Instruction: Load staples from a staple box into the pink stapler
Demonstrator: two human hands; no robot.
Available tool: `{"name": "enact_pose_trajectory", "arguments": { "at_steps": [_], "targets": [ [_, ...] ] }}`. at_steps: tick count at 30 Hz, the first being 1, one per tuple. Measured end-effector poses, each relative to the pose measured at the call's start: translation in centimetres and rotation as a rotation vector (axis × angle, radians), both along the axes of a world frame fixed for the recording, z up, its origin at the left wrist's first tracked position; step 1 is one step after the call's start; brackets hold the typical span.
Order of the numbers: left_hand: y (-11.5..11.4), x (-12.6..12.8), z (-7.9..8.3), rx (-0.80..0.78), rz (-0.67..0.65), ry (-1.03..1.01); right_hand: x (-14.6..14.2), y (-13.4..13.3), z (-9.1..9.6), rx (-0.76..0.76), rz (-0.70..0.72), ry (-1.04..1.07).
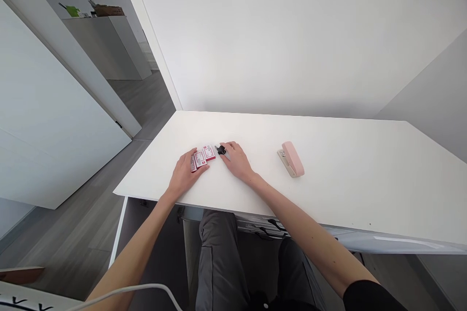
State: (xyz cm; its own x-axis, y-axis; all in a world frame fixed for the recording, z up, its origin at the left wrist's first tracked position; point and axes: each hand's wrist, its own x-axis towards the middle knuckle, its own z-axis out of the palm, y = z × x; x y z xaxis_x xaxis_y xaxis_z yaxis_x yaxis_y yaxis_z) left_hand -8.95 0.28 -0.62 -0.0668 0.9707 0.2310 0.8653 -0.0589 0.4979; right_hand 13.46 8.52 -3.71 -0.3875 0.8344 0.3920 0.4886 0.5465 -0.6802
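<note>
**Both hands at the boxes, centre of the frame**

Nearest us, the table (346, 194) edge crosses the lower frame, and our arms (146, 238) reach over it almost straight, converging toward the centre. The left hand (186, 172) lies palm down, fingers released and flat on the left end of the row of red-and-white boxes (204, 155), thumb along the near side. The right hand (238, 161) rests just right of them, fingers curled over a small black clip (221, 150) beside the last box; we cannot tell whether they pinch it. In our judgement, the work goes best if the left hand pins the boxes flat while the right uses fingertips only. Farther right, a pink stapler (292, 159) lies well apart. A cabinet (109, 48) stands upper left.
</note>
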Motion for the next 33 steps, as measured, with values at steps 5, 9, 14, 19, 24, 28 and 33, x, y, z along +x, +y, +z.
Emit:
{"name": "enact_pose_trajectory", "arguments": {
  "at_steps": [5,9,14,19,24,28,33],
  "targets": [
    [0.1,0.1,0.1,-0.021,0.043,-0.039,-1.5,1.6,-0.1,-0.014,0.007,-0.003],
    [0.2,0.0,0.0,-0.026,0.054,-0.058,-2.4,2.5,0.1,-0.047,0.018,0.011],
    [0.1,0.1,0.1,-0.021,0.055,-0.035,-0.4,0.9,0.1,-0.1,0.085,0.079],
    [-0.1,0.4,0.4,-0.02,0.072,0.004,5.9,-4.1,1.1,-0.055,0.068,0.115],
    [-0.5,0.6,0.4,0.117,0.006,0.12,13.9,-8.9,3.3,0.241,-0.086,0.053],
    [-1.2,1.5,0.6,0.234,-0.077,0.227,19.1,-9.4,3.4,0.331,-0.426,0.024],
    [-2.1,3.1,1.2,0.273,-0.136,0.277,21.7,-7.7,2.1,0.042,-0.55,0.036]
  ]
}}
